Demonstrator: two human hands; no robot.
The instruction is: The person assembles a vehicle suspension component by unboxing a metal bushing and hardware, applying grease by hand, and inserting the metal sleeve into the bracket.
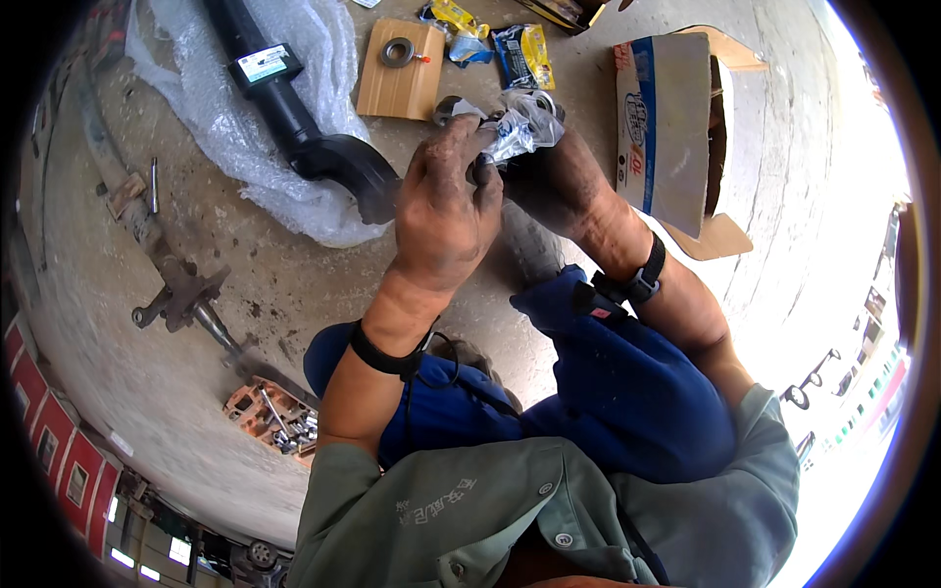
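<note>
- One wide fisheye view: worn on the head, directed steeply downward.
- Grey-green buttoned cloth shirt [520, 470]: seen from above, very near, at lower edge.
- Flat grey concrete floor [157, 392]: viewed farther off.

The hands [446, 211] hold a crumpled clear plastic bag [515, 135] near a ring [397, 64] on cardboard [392, 96].

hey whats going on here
A person is working at crumpled clear plastic with the left hand and right hand, over a concrete floor; what else they hold is hard to tell. Just beyond, a metal ring lies on flat cardboard. To the left, a long black part rests on bubble wrap; to the right is an open cardboard box.
</note>
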